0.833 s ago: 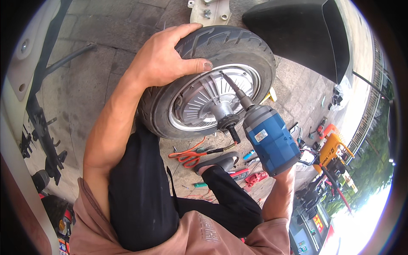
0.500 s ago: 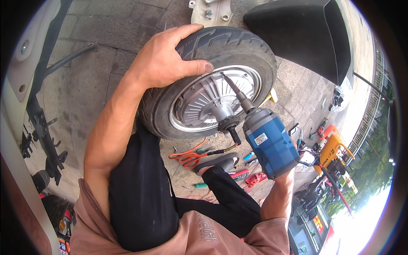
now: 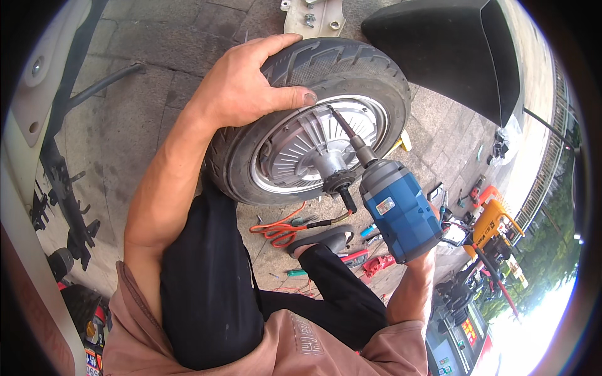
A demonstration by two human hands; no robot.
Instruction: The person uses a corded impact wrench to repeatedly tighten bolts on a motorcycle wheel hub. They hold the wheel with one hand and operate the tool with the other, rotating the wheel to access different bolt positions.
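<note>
A hub-motor wheel (image 3: 301,156) with a black tyre stands tilted before me, its silver finned cover facing up toward me. My left hand (image 3: 248,81) grips the tyre's upper left, fingers over the tread and thumb on the sidewall by the rim. A blue power driver (image 3: 401,210) is in my right hand (image 3: 421,262), whose fingers are mostly hidden behind the tool's body. The driver's long bit (image 3: 343,124) reaches the cover's outer edge, its tip at a bolt position there. From the black axle end (image 3: 345,194), a cable runs down to orange wires (image 3: 279,233).
Behind the wheel lie a white bracket (image 3: 316,19) and a large black shell (image 3: 442,56). Hand tools, a red cloth-like item (image 3: 377,264) and a yellow power tool (image 3: 492,227) lie on the paving at right. A white vehicle frame (image 3: 31,125) borders the left.
Almost nothing differs. The whole view has shifted very slightly; both hands, the wheel and the driver keep their places relative to one another.
</note>
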